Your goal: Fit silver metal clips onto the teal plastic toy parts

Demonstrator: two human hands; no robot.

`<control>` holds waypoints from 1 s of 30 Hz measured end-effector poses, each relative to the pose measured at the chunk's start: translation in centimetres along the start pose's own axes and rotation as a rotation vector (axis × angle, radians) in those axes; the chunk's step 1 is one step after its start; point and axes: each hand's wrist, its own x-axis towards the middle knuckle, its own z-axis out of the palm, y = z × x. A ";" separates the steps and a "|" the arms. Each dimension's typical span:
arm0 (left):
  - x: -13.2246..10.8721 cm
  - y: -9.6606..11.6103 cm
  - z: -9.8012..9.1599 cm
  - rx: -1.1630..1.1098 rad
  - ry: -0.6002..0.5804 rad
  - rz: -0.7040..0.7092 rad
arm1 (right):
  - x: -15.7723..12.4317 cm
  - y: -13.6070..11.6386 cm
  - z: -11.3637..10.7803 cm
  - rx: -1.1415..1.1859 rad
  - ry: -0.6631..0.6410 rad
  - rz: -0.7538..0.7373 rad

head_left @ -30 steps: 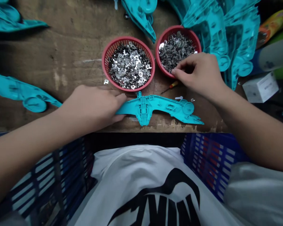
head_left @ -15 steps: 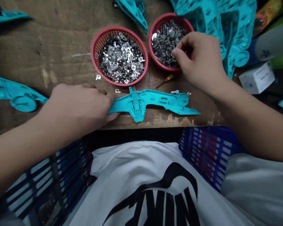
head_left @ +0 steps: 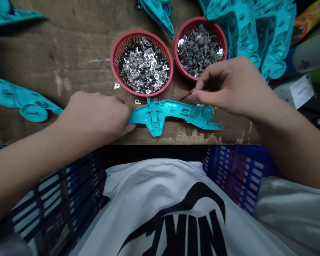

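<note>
My left hand (head_left: 98,112) is closed around the left end of a turquoise plastic housing piece (head_left: 173,108) lying along the front of the bench. Ribs and a round boss show on its inner side. My right hand (head_left: 226,85) is in a pinch, thumb against forefinger, above the housing's right end. Whatever lies between those fingertips is too small to make out. Partly behind them is a small screwdriver (head_left: 187,94) with an orange handle. A red basket of small metal springs (head_left: 201,49) stands just beyond this hand.
Left of the springs, another red basket (head_left: 114,58) holds small stamped metal plates. Loose metal plates (head_left: 116,86) lie near it. More turquoise pieces (head_left: 33,106) lie at left, with a stack (head_left: 272,32) at back right. A white box (head_left: 298,90) stands at right; blue crates (head_left: 234,174) are below the bench edge.
My right hand has come away from the rim of the spring basket, nearer to me and over the screwdriver's handle. The left hand keeps its grip on the housing piece. The view has shifted slightly.
</note>
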 end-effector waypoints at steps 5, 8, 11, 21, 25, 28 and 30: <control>0.3 -0.6 0.2 0.006 0.022 -0.002 | 0.3 1.4 1.0 0.092 -0.118 0.064; 0.7 -1.2 0.1 -0.006 0.020 -0.020 | 0.8 2.0 1.2 0.118 -0.144 0.070; 1.0 -1.6 0.0 -0.005 0.045 -0.049 | 0.9 1.9 1.2 0.147 -0.166 0.070; 0.7 -1.3 0.1 0.032 0.047 -0.002 | 0.5 1.5 1.2 -0.022 -0.170 0.041; 0.9 -1.5 0.2 -0.013 0.052 -0.008 | 0.3 1.1 1.4 -0.145 -0.152 -0.013; 0.9 -1.5 0.2 0.002 0.065 -0.004 | -0.3 0.5 2.0 -0.277 -0.134 -0.076; 0.9 -1.4 0.3 0.015 0.065 -0.004 | -0.7 0.3 2.5 -0.343 -0.126 -0.115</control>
